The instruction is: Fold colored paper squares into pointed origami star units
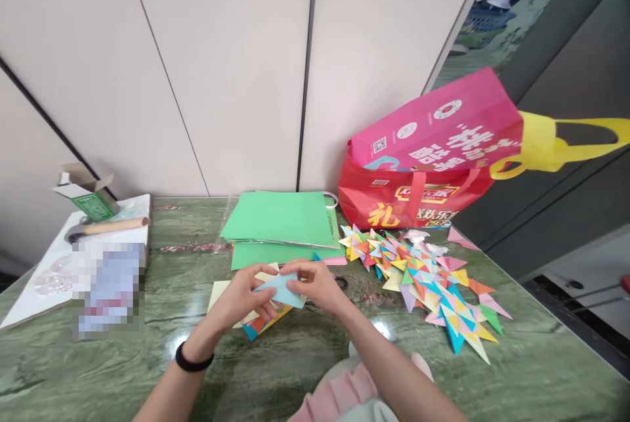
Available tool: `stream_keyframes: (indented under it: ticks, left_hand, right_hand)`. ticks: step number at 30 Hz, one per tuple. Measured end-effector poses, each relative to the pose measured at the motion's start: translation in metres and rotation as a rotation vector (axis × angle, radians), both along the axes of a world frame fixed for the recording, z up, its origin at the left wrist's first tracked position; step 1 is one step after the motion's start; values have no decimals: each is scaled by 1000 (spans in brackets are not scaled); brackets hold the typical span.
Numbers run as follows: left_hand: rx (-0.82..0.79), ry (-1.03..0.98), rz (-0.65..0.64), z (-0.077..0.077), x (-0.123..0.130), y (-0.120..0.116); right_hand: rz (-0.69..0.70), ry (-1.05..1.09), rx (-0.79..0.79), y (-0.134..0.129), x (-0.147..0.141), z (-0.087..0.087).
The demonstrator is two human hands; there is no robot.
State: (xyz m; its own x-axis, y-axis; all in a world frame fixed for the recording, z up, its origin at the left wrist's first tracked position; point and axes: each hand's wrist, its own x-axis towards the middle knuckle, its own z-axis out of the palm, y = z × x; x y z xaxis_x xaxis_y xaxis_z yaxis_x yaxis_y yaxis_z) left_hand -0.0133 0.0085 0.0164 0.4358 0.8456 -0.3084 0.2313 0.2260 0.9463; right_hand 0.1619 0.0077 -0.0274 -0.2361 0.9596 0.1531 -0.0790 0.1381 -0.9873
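Note:
Between both hands is a small light blue paper piece [283, 291], its shape angular, at the middle of the view. My left hand [249, 294] pinches its left side, with a black band on the wrist. At its right side, the fingers and thumb of my right hand [312, 281] close on the paper. Under the hands lie coloured papers [268, 323] in orange, blue and yellow, partly hidden by my left hand. A pale yellow sheet [216, 294] shows to the left of my left hand.
Green paper sheets [280, 218] lie behind the hands on the green marbled table [187, 277]. Many folded coloured paper pieces [418, 277] are heaped at the right, before a red bag [413, 195]. At the left, a white board [49, 271] bears a small open box [93, 202] and a wooden-handled tool [115, 226].

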Motion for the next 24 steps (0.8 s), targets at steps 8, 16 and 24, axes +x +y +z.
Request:
stream_keyframes:
  ticks: [8, 16, 24]
  left_hand:
    - [39, -197, 348, -9, 6, 6]
    - [-15, -326, 375, -15, 6, 6]
    - [128, -149, 283, -17, 6, 6]
  right_hand:
    - [-177, 115, -158, -2, -12, -4]
    - [-255, 99, -76, -3, -15, -5]
    - [-159, 163, -170, -1, -17, -9]
